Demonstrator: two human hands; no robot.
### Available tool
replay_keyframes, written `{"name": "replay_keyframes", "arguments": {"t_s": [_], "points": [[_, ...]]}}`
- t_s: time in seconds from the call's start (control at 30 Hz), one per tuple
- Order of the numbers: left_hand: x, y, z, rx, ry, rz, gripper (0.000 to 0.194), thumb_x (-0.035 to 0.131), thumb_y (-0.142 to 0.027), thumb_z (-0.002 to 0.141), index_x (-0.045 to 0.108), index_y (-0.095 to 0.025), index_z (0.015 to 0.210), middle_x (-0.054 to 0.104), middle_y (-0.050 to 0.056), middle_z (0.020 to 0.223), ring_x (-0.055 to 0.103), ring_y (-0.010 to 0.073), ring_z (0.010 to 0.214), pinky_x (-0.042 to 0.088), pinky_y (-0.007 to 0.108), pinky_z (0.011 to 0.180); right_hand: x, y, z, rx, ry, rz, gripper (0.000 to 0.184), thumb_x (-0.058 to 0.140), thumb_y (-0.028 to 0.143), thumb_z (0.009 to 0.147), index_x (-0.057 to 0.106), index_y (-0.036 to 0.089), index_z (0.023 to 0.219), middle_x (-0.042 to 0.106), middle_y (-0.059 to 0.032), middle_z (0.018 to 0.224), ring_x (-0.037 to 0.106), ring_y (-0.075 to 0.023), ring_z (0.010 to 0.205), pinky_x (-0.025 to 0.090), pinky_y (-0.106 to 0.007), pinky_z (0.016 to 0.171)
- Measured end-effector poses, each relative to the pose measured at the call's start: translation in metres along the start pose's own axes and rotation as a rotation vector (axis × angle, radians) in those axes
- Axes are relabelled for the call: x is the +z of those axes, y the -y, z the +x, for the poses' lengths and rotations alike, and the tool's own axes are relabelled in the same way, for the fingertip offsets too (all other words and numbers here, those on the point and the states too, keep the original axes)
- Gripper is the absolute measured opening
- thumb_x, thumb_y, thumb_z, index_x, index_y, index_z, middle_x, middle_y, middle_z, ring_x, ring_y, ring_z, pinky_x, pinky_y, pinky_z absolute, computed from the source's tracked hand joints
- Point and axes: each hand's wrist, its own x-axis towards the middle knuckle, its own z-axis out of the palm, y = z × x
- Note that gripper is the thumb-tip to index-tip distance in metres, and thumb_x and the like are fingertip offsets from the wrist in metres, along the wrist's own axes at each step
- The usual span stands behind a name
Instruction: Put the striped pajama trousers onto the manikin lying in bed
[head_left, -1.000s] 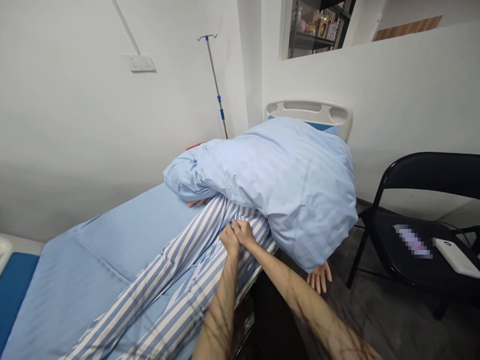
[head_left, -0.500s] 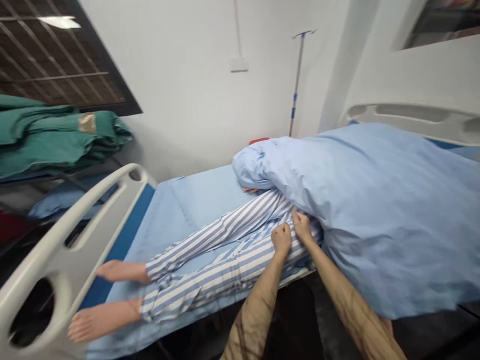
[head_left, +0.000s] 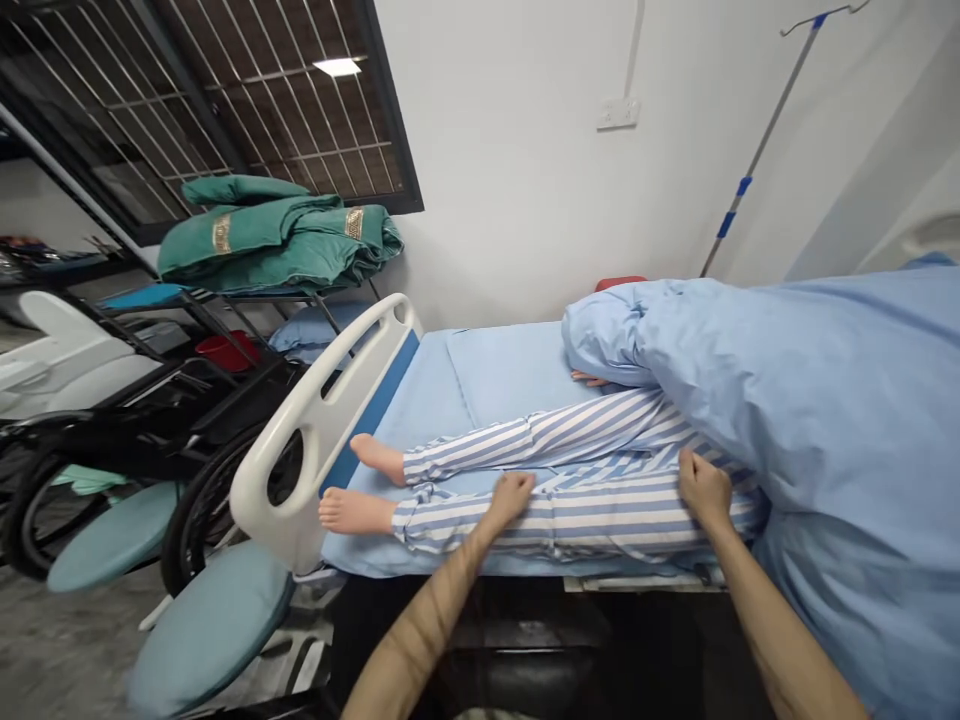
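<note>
Left grip [head_left: 510, 500] on shin of near striped pajama leg [head_left: 592, 517], fingers curled, pinch unclear from this view. Right grip [head_left: 703, 488] closed on thigh cloth. Leg lies on blue bed sheet [head_left: 480, 370]. Cloth soft, leg likely heavy, limp; hold near knee, ankle.

The left hand [head_left: 511, 498] rests on the shin of the striped pyjama trousers [head_left: 600, 515], worn by a figure lying on a hospital bed [head_left: 495, 370]; the right hand [head_left: 705, 488] curls into the cloth at the thigh. A pale blue duvet [head_left: 840, 400] covers the upper body. Bare feet [head_left: 356, 510] lie just beside the white footboard [head_left: 322, 420].
</note>
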Motion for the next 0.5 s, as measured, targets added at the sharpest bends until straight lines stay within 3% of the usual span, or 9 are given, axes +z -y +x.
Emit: {"name": "replay_keyframes", "arguments": {"t_s": [0.13,0.23,0.33,0.5], "points": [[-0.092,0.093,-0.040,-0.156,-0.273,0.227,0.040,0.045,-0.025,0.091,0.038,-0.020,0.052,0.049,0.000,0.056,0.046,0.0143,0.065,0.029,0.026,0.067,-0.003,0.004,-0.003,0.012,0.023,-0.071,0.046,0.039,0.029,0.105,0.080,0.021,0.084,0.075,-0.0220,0.087,0.059,-0.0262,0.070,0.033,-0.037,0.069],[-0.127,0.138,-0.056,-0.180,-0.312,0.392,0.038,0.045,-0.026,0.096,0.057,-0.020,0.060,0.069,0.004,0.071,0.058,0.0158,0.073,0.033,0.026,0.071,-0.008,0.011,-0.006,0.020,0.015,-0.146,0.047,0.039,0.031,0.105,0.081,0.021,0.088,0.076,-0.0212,0.089,0.062,-0.0269,0.072,0.035,-0.037,0.069],[-0.130,0.154,-0.059,-0.185,-0.265,0.538,0.035,0.048,-0.028,0.098,0.071,-0.020,0.073,0.077,0.008,0.084,0.067,0.0190,0.082,0.034,0.027,0.073,-0.014,0.021,-0.009,0.030,0.030,-0.245,0.047,0.039,0.032,0.106,0.082,0.019,0.094,0.077,-0.0208,0.091,0.065,-0.0265,0.074,0.037,-0.035,0.068],[-0.112,0.152,-0.054,-0.280,-0.366,0.652,0.039,0.044,-0.030,0.100,0.080,-0.018,0.088,0.079,0.014,0.089,0.072,0.0246,0.084,0.033,0.028,0.068,-0.020,0.039,-0.018,0.015,0.101,-0.384,0.047,0.040,0.034,0.107,0.083,0.017,0.096,0.078,-0.0216,0.095,0.069,-0.0278,0.077,0.039,-0.034,0.069]]}}
